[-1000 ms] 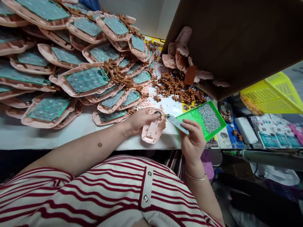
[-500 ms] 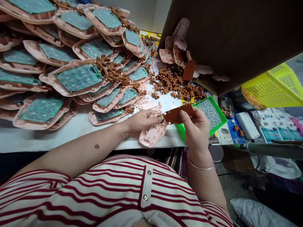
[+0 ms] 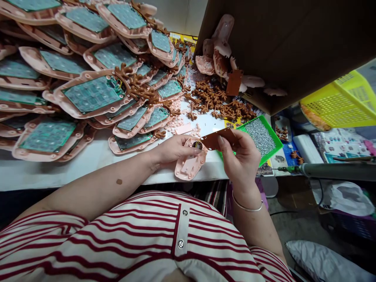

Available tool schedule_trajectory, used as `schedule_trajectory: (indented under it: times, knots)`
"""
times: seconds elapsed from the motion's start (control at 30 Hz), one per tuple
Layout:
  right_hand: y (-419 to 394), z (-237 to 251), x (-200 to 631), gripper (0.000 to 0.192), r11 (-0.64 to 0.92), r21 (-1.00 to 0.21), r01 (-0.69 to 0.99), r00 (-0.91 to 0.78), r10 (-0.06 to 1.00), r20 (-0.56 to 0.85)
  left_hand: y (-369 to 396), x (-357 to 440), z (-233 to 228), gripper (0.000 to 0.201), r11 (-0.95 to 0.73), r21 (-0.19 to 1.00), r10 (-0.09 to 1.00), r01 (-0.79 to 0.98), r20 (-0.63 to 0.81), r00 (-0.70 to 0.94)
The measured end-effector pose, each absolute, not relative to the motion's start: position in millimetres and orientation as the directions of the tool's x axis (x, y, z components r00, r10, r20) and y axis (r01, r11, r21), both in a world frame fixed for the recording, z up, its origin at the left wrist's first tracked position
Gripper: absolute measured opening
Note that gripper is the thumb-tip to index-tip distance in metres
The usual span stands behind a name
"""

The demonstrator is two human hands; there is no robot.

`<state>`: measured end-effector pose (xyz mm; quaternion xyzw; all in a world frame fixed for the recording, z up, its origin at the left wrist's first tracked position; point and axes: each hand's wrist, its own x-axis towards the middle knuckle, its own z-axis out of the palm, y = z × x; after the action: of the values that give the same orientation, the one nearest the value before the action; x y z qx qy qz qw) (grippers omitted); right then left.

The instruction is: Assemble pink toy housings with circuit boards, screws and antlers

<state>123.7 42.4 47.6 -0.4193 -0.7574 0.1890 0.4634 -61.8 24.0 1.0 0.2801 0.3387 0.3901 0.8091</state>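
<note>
Pink plastic shell half (image 3: 190,167), inner side up, at the front edge of the white table (image 3: 132,170), in the left hand (image 3: 176,150). Left hand closed on its upper left side, thumb laid across the top by a small round dark component (image 3: 197,145) set in the upper end; the other fingers are mostly hidden. Right hand (image 3: 242,154) pinches a brown circuit board (image 3: 216,139), thumb on the near face, fingers behind. Board is tilted, brown face toward the wearer, left end right at the shell's upper right edge; cannot tell if they touch.

Green plastic tray (image 3: 272,154) behind and beside the right hand, small silver metal pieces (image 3: 261,136) heaped in its right part; look like screws, too small to be sure. Left side: big overlapping stack of pink shells with green circuit boards (image 3: 92,94), brown antler-shaped pieces (image 3: 138,86) poking out at some ends. More brown antlers (image 3: 214,98) in a loose pile mid-table, small pink bits (image 3: 183,128) scattered in front of it. Cardboard box (image 3: 279,51) at back right, open side facing in, with loose pink shells (image 3: 221,51) and another brown board (image 3: 234,82) at its left end. Far right: yellow perforated basket (image 3: 346,98), grey cylindrical tool (image 3: 337,170) below it.
</note>
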Motion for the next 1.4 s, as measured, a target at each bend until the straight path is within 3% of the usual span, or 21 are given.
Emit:
schedule_trajectory:
  times: [0.1,0.23,0.33,0.77,1.13,1.4]
  knots:
    - [28,42,125,0.028,0.74,-0.418,0.528,-0.351,0.638,0.685,23,-60,1,0.029,0.488,0.717,0.868,-0.497,-0.337,0.364]
    - [14,31,127,0.027,0.862,-0.006,0.506,-0.618,0.368,0.695,23,-58,1,0.025,0.416,0.706,0.906,-0.573,-0.266,0.331]
    - [10,21,127,0.021,0.872,0.114,0.475,-0.673,0.278,0.685,23,-58,0,0.022,0.389,0.715,0.92,-0.581,-0.265,0.29]
    - [6,7,124,0.023,0.868,0.041,0.494,-0.65,0.337,0.681,24,-56,-1,0.027,0.313,0.781,0.949,-0.54,-0.278,0.147]
    - [8,-1,125,0.025,0.888,0.054,0.456,-0.63,0.28,0.724,22,-57,3,0.023,0.396,0.706,0.918,-0.587,-0.302,0.255]
    - [5,-2,124,0.027,0.884,-0.066,0.463,-0.605,0.37,0.705,23,-58,2,0.029,0.344,0.773,0.939,-0.533,-0.273,0.21]
